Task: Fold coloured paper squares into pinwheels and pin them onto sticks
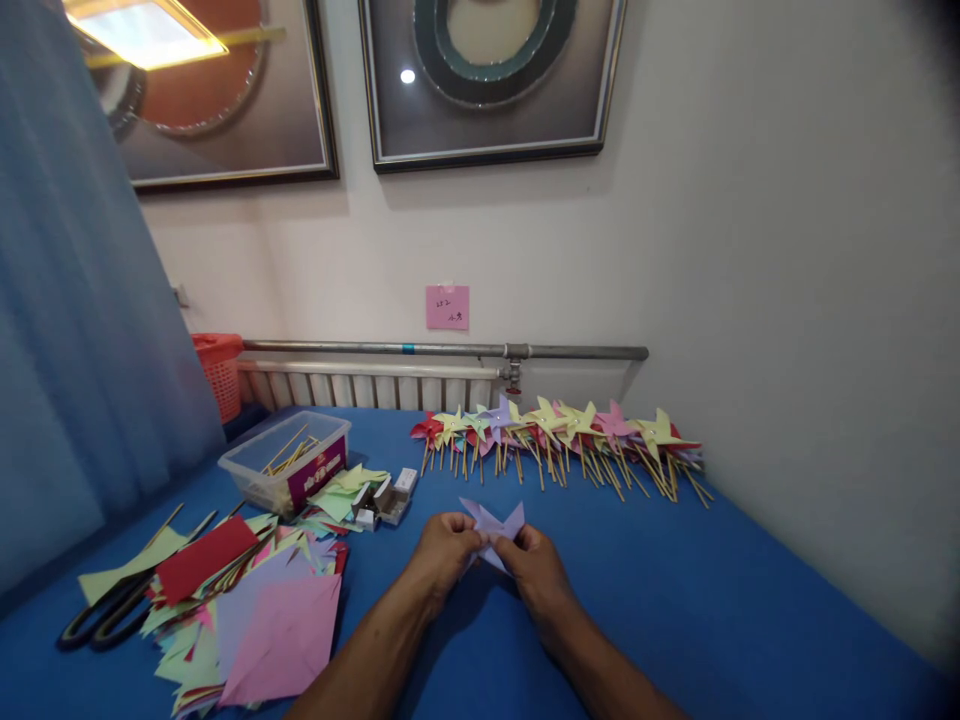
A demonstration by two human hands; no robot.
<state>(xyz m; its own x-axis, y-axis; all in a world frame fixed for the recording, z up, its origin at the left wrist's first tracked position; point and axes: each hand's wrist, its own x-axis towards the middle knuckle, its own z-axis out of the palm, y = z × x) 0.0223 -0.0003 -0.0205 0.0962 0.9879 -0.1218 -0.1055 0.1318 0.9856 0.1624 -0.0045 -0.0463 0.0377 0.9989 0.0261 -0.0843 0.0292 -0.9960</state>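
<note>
A lavender paper pinwheel (495, 522) is held between both hands above the blue table cover (645, 610). My left hand (446, 555) pinches its left side, with thumb and fingertips near the middle. My right hand (536, 565) grips the opposite side, its thumb pressed close to the centre. Two pointed blades stick up over the fingers. The lower part of the paper is mostly hidden by the hands. No stick shows on this pinwheel.
Finished pinwheels on sticks (562, 430) lie along the wall. At left are a clear plastic box (255, 480) with sticks, small open boxes (386, 498), black-handled scissors (112, 615) and stacked coloured paper (289, 635). A blue curtain (67, 300) hangs beside a red basket (221, 375).
</note>
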